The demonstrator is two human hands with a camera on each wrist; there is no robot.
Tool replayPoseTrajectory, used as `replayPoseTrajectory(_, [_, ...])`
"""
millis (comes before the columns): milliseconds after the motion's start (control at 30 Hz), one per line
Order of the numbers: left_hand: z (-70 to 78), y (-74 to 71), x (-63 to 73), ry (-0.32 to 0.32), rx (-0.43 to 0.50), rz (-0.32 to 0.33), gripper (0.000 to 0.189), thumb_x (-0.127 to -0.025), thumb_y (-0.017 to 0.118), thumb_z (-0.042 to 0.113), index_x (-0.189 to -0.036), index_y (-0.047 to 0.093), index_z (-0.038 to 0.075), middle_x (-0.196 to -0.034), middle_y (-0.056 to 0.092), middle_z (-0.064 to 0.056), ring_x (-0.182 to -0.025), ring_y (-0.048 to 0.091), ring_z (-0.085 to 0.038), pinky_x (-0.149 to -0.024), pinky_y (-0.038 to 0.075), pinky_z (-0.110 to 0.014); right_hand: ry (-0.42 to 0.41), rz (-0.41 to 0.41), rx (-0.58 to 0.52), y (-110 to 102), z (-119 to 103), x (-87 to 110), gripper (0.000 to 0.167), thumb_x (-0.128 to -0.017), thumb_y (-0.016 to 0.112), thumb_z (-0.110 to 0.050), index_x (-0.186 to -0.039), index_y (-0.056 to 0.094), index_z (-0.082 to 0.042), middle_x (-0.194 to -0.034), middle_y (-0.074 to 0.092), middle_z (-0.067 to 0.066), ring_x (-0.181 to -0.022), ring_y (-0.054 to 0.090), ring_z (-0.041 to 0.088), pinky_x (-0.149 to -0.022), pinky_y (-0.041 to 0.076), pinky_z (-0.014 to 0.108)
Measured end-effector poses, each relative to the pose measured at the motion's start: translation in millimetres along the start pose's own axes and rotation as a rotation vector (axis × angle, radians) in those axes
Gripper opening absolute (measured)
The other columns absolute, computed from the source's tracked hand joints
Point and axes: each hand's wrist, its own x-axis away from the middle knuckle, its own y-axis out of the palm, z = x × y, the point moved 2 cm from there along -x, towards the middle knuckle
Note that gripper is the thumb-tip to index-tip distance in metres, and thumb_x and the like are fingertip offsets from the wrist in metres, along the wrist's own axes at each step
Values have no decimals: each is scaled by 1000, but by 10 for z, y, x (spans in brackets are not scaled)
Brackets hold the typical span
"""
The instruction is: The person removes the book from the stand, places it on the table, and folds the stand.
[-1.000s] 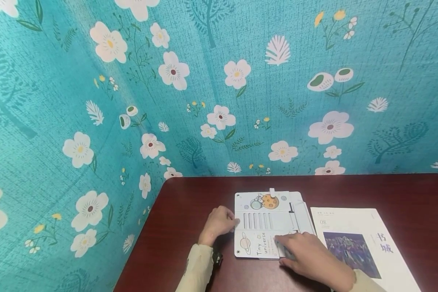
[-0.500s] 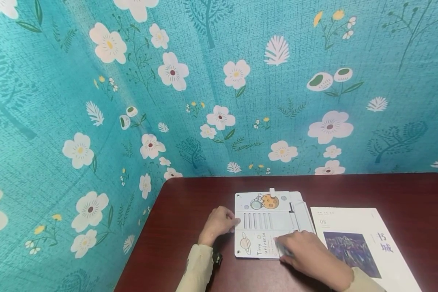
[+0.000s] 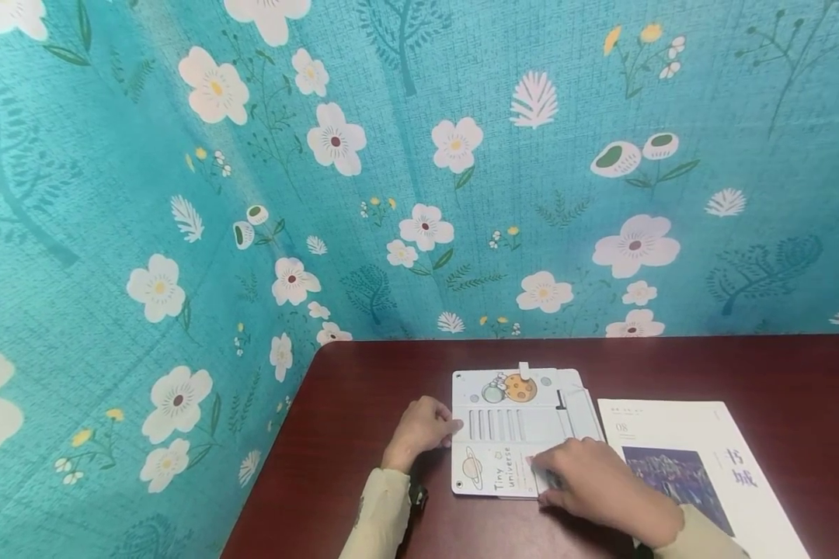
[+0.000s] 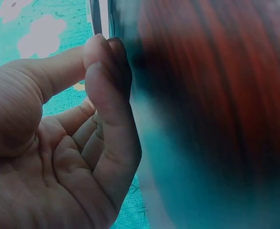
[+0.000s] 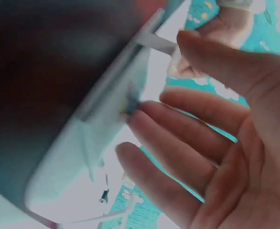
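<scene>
A white book stand (image 3: 492,427), printed with an astronaut, planets and "Tiny universe", lies flat on the table with its row of slots facing up. At its left edge, my left hand (image 3: 421,428) pinches the board between thumb and fingers; the left wrist view shows the fingertips (image 4: 96,52) on the thin edge. My right hand (image 3: 594,483) reaches over the lower right part and hides that corner. In the right wrist view its fingers lie loosely extended along the stand, with the thumb (image 5: 192,45) at a small white tab (image 5: 156,42). A similar tab (image 3: 523,369) sticks out at the top edge.
A white magazine (image 3: 660,415) with a dark purple picture lies right of the stand, partly behind the right forearm. The dark red table (image 3: 377,373) ends at a teal flowered cloth (image 3: 391,310) at the back and left.
Both hands keep nearly the same places on the stand. The right hand's fingers shift very slightly, and the whole head view drifts a little.
</scene>
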Motion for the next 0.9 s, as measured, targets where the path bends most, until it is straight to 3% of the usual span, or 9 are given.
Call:
replayPoseTrajectory(67, [-7,2,-4,-1,-1,0,17,-91,80,22,-91,77,5,-56,64,1,-51,60,-10,-52,45,-24,-17,-41,-33,-44,36,-41,27,-75,89,-41,-93,80,-23,-76,72,-12,-59,42,0,-54,37,26])
replayPoseTrajectory(167, [-11,4,-5,-6,-1,2,17,-91,80,22,-92,77,5,-56,64,1,-51,59,-10,-52,44,-24,-10,-100,-84,-141,109,-136,32,-80,87,-38,-103,82,-17,-88,79,-7,-67,59,4,-60,49,29])
replayPoseTrajectory(267, [-7,4,-2,-1,-6,7,17,-91,80,21,-92,77,5,-56,64,0,-50,59,-10,-51,44,-24,25,-117,-108,-255,189,-269,30,-86,83,-32,-109,81,-13,-100,82,0,-89,75,16,-76,61,40])
replayPoseTrajectory(367, [-1,2,5,0,-7,10,16,-91,80,21,-91,77,5,-56,64,0,-50,58,-10,-51,44,-24,70,-88,-110,-358,290,-433,32,-89,81,-27,-115,80,-9,-113,81,5,-107,76,27,-90,61,49])
replayPoseTrajectory(567, [9,-8,5,-1,-8,10,16,-91,80,21,-89,77,6,-55,64,0,-49,58,-9,-52,44,-23,102,-10,-62,-443,545,-787,28,-90,80,-17,-116,79,-7,-114,80,10,-109,75,32,-90,60,52])
replayPoseTrajectory(733, [1,-6,-7,-1,10,5,15,-91,80,20,-89,77,5,-55,63,-1,-49,58,-10,-51,43,-24,125,-22,-51,-444,716,-1021,28,-93,76,-14,-118,77,-3,-114,79,15,-107,75,36,-88,60,53])
replayPoseTrajectory(900, [-7,-2,-5,-3,29,-1,16,-91,80,20,-90,77,4,-55,63,-1,-48,58,-9,-50,44,-23,131,-64,-35,-418,826,-1200,23,-95,70,-11,-115,77,-2,-110,79,15,-91,75,28,-76,61,44])
